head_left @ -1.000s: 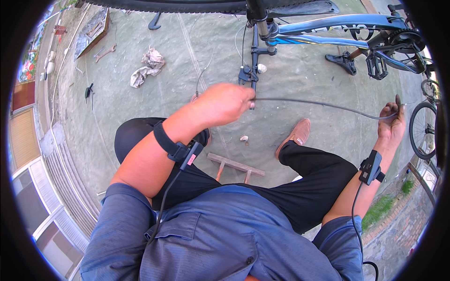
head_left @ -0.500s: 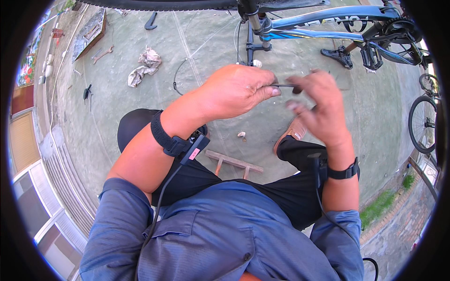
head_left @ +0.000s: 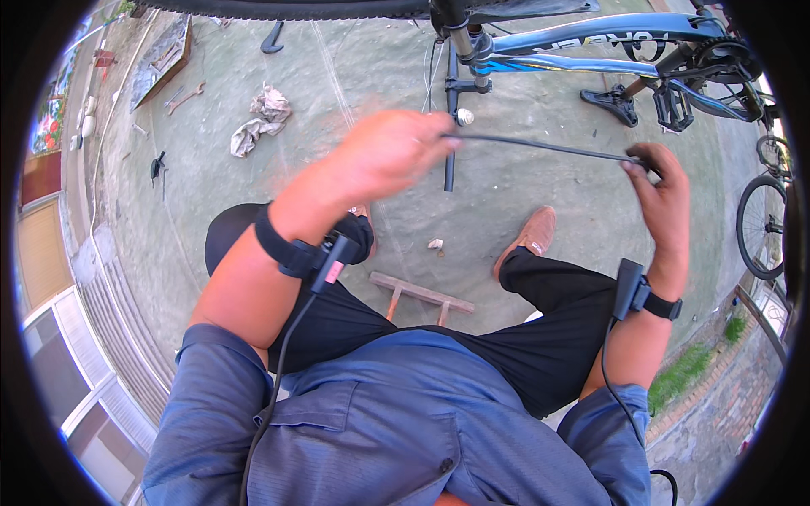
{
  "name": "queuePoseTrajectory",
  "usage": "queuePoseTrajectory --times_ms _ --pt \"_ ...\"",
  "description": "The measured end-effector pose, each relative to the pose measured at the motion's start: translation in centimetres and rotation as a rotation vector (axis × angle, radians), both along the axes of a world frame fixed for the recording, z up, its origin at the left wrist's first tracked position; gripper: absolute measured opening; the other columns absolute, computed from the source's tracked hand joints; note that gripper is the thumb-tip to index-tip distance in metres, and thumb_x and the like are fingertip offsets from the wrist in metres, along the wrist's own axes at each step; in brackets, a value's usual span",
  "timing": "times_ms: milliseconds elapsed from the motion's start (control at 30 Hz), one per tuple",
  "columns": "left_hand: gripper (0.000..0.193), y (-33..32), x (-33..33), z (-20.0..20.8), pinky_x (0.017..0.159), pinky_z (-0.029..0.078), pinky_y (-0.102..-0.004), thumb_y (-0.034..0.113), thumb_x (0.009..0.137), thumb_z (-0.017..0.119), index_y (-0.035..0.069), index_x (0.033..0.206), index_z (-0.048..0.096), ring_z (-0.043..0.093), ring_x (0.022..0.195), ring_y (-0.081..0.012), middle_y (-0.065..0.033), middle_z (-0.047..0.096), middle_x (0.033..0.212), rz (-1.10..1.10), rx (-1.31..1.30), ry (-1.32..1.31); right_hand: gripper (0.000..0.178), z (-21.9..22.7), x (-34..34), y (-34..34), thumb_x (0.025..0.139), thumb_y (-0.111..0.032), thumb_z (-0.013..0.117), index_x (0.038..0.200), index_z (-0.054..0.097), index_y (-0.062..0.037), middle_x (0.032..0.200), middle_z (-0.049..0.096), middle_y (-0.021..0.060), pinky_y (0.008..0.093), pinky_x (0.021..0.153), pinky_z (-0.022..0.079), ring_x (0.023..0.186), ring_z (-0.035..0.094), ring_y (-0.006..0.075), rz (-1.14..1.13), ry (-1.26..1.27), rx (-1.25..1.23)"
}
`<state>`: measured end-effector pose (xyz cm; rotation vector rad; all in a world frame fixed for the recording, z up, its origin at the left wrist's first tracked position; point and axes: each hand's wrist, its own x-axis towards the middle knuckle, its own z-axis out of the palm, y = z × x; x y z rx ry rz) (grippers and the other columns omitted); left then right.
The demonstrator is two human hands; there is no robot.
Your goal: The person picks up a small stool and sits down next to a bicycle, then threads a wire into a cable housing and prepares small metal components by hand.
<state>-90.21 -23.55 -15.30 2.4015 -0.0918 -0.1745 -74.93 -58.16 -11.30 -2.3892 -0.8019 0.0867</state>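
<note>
A thin black bicycle cable (head_left: 540, 146) stretches nearly level between my two hands, over the ground in front of me. My left hand (head_left: 401, 152) pinches one end and is slightly blurred by motion. At the other end, on the right, the thumb and fingers of my right hand (head_left: 663, 181) close on the cable. Just beyond the cable lies a bicycle with a blue frame (head_left: 582, 62). Its black handlebar (head_left: 450, 173) points towards me and passes close to my left fingertips.
A crumpled rag (head_left: 260, 122), a wrench (head_left: 186, 99), a black hooked piece (head_left: 272, 38) and a small black tool (head_left: 158, 166) lie on the left. A wooden stool (head_left: 422, 292) stands between my legs. Another bicycle's wheel (head_left: 759, 226) is at far right.
My right hand has moved right, away from the left, and the cable now spans the gap. My left hand has shifted slightly left; the loop of cable beside it no longer shows.
</note>
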Motion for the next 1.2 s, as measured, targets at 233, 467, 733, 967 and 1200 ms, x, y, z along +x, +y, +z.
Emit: queuePoseTrajectory --times_ms 233,467,733,967,1200 --pt "0.027 -3.7 -0.6 0.7 0.069 0.05 -0.0454 0.031 0.097 0.062 0.004 0.098 0.06 0.063 0.08 -0.0406 -0.02 0.065 0.085 -0.096 -0.145 0.064 0.015 -0.5 -4.1 8.1 0.073 -0.016 0.079 0.084 0.072 -0.0072 0.077 0.062 0.0097 0.0421 0.074 0.048 0.081 0.06 0.0335 0.434 -0.026 -0.084" --pt "0.022 1.4 -0.3 1.2 0.075 0.053 -0.0298 0.013 0.093 0.069 -0.002 0.107 0.063 0.064 0.082 -0.0135 -0.0062 0.068 0.09 0.035 -0.493 0.289 0.015 -1.1 0.2 1.4 0.092 -0.009 0.069 0.104 0.07 0.0006 0.086 0.062 0.0083 0.0283 0.073 0.046 0.081 0.058 0.0201 0.157 0.037 -0.057" --pt "0.023 0.5 -0.2 0.7 0.084 0.052 -0.0318 0.015 0.095 0.065 -0.001 0.111 0.064 0.065 0.09 -0.0176 -0.0109 0.068 0.096 0.0 -0.3 0.404 0.018 -1.2 1.2 1.2 0.095 -0.011 0.068 0.106 0.068 0.0033 0.088 0.063 0.0059 0.0257 0.075 0.045 0.08 0.055 0.0143 0.002 0.103 0.108" --pt "0.026 -0.4 -1.2 -0.7 0.088 0.051 -0.0337 0.017 0.102 0.052 -0.003 0.116 0.062 0.069 0.09 -0.0209 -0.0155 0.071 0.096 -0.06 -0.745 0.419 0.019 -2.4 2.1 -0.5 0.098 -0.015 0.066 0.107 0.069 0.0017 0.088 0.062 0.0014 0.0239 0.073 0.045 0.08 0.053 0.0092 -0.137 0.24 0.196" --pt "0.034 -1.3 -1.7 0.8 0.071 0.053 -0.0308 0.026 0.106 0.051 -0.005 0.115 0.062 0.067 0.076 -0.0186 -0.0105 0.069 0.086 0.008 -1.091 0.633 0.025 -2.7 2.9 -1.9 0.095 -0.018 0.07 0.111 0.068 0.0006 0.086 0.062 0.0028 0.0252 0.075 0.047 0.078 0.054 0.0103 -0.242 0.195 0.086"
